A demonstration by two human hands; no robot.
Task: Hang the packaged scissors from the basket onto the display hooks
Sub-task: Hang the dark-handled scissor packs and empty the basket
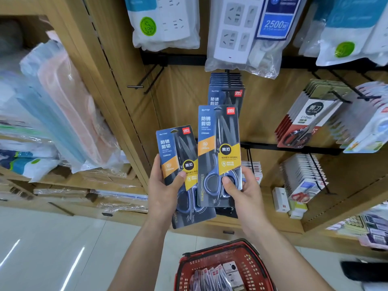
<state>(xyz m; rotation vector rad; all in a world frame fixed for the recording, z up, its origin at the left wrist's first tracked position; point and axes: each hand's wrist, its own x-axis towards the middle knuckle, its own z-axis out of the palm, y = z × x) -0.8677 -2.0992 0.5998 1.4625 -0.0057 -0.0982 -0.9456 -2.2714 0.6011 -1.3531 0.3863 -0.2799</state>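
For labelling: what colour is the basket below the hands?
The basket is red; the head view shows it best.

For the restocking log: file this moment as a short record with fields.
left hand: grips first scissors pack, tilted
right hand: pinches second scissors pack, held higher, near upright
hung packs: matching row on a hook, just above the second scissors pack
basket: red, below the hands, more packs inside
step: neither held pack is on a hook yet
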